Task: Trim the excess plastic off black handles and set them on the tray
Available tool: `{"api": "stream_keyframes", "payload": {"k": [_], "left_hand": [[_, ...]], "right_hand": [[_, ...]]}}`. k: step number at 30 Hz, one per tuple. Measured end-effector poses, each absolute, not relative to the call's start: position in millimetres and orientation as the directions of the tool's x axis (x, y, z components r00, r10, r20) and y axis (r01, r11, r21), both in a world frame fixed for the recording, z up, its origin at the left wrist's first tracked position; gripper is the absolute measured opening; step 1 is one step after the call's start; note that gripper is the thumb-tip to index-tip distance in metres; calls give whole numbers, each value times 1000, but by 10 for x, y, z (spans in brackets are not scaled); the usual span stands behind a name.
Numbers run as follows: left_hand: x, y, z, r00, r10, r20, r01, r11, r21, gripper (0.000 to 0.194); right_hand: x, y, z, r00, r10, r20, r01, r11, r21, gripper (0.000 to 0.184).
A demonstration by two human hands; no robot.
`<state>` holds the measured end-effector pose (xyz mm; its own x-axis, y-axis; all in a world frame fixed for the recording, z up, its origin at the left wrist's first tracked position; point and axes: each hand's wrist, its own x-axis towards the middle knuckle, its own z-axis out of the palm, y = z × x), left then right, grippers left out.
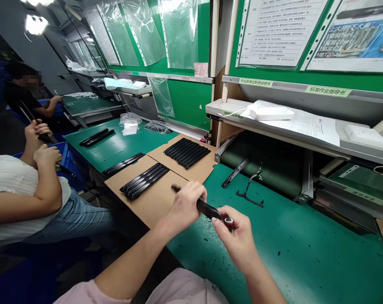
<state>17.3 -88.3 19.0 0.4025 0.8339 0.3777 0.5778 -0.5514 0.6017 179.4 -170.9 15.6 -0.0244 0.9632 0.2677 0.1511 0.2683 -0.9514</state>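
My left hand is wrapped round a long black plastic bar, held at a slant above the green table. One end of the bar sticks out past my left knuckles; the other reaches my right hand. My right thumb presses beside that end. Curled right fingers hold a small dark tool with a pale rounded end, mostly hidden, so its kind is unclear. Left of my hands, several glossy black bars lie side by side on cardboard. Behind them is another row of black bars.
A conveyor belt meets the green table; a black strip and a Y-shaped black frame lie before it. Dark scraps dot the tabletop. A shelf overhangs on the right. A co-worker sits close on the left.
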Motion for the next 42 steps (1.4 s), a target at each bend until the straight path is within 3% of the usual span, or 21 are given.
{"api": "stream_keyframes", "payload": {"k": [2,3,5,6,9,12,14,18,21,24,29,31,33,37,39,42], "left_hand": [[211,-755,170,128,850,510,528,-494,691,29],[251,-727,153,-14,865,501,431,-447,784,39],[358,-753,115,-181,941,286,81,-276,958,44],[417,-799,102,-171,978,118,-127,-141,982,39],[553,-969,126,36,957,-288,-515,264,815,21],[573,-1032,199,88,908,-410,-641,367,674,21],[541,-1002,217,90,916,-392,-675,345,652,25],[472,-930,164,133,962,-238,-602,269,752,37],[455,-935,136,136,974,-179,-554,224,802,45],[461,-956,148,167,972,-163,-507,227,831,47],[466,-961,165,169,973,-156,-467,219,857,47],[458,-957,163,159,972,-174,-471,229,852,47],[450,-955,164,146,972,-185,-478,233,847,46],[455,-963,177,134,974,-182,-482,225,847,42],[468,-973,182,147,972,-184,-482,233,845,41],[496,-1000,189,168,965,-200,-481,257,838,40]], "right_hand": [[1698,-1770,111,45,907,419,270,393,-879,5],[1637,-1802,68,74,866,494,326,447,-833,3],[1513,-1859,-46,102,788,607,427,516,-742,4],[1459,-1883,-110,102,762,640,473,529,-705,10],[1358,-1927,-277,89,744,663,560,513,-651,29],[1335,-1937,-357,62,741,669,628,492,-603,31],[1340,-1938,-363,12,737,676,688,484,-540,30],[1394,-1946,-324,-126,810,573,699,482,-528,20],[1484,-1912,-274,-152,859,490,714,438,-546,39],[1571,-1835,-215,-181,861,475,777,422,-468,57],[1618,-1831,-134,-273,835,478,844,446,-298,52],[1623,-1892,-124,-319,829,459,794,498,-348,47],[1632,-1951,-137,-310,839,448,691,522,-500,39],[1629,-2008,-232,-27,873,487,493,435,-753,22],[1603,-2019,-284,87,862,500,461,410,-787,19],[1564,-2016,-315,148,810,567,509,429,-746,21]]}}
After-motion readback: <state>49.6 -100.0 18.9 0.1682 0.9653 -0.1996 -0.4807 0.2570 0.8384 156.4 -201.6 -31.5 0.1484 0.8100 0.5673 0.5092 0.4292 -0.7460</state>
